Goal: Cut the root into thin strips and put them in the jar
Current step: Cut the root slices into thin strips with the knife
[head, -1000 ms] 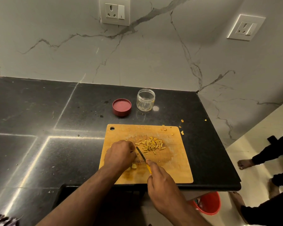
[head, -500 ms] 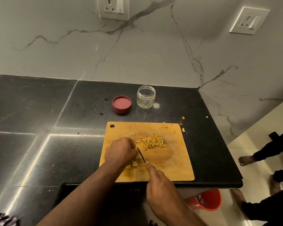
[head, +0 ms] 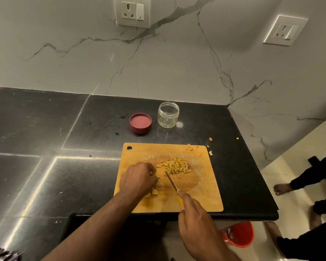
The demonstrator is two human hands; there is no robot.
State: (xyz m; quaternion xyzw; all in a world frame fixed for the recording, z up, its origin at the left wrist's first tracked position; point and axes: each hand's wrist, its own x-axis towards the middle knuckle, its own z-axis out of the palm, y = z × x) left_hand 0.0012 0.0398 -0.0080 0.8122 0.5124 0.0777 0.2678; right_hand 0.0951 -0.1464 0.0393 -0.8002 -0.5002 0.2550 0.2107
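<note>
On the black stone counter (head: 45, 129), seen from the head camera, a wooden cutting board (head: 205, 194) is laid near the front edge. The left hand (head: 137, 178) is set on the board's left half with its fingers curled down over something on the wood — what is under them is hidden, so whether a piece of root is gripped cannot be told. Two small yellow chunks of root (head: 154, 192) are seen on the board just beside the heel of that hand. The right hand (head: 198, 221) is wrapped round the yellow handle of a knife (head: 171, 182), the forefinger stretched along the top; the narrow blade is angled up and to the left, its tip close to a heap of thin yellow strips (head: 175, 166) gathered at the middle of the board. A few stray scraps (head: 210, 153) are scattered at the board's far right corner and on the counter beyond it.

Behind the board, well apart from both hands, a clear jar (head: 168, 114) is stood upright and uncapped, with its red lid (head: 140, 123) laid just to its left. Two wall sockets (head: 133, 12) are fitted in the marbled wall. Below the counter's right edge a red bucket (head: 239, 235) is seen on the pale floor, and another person's bare feet (head: 281, 189) are visible at the far right.
</note>
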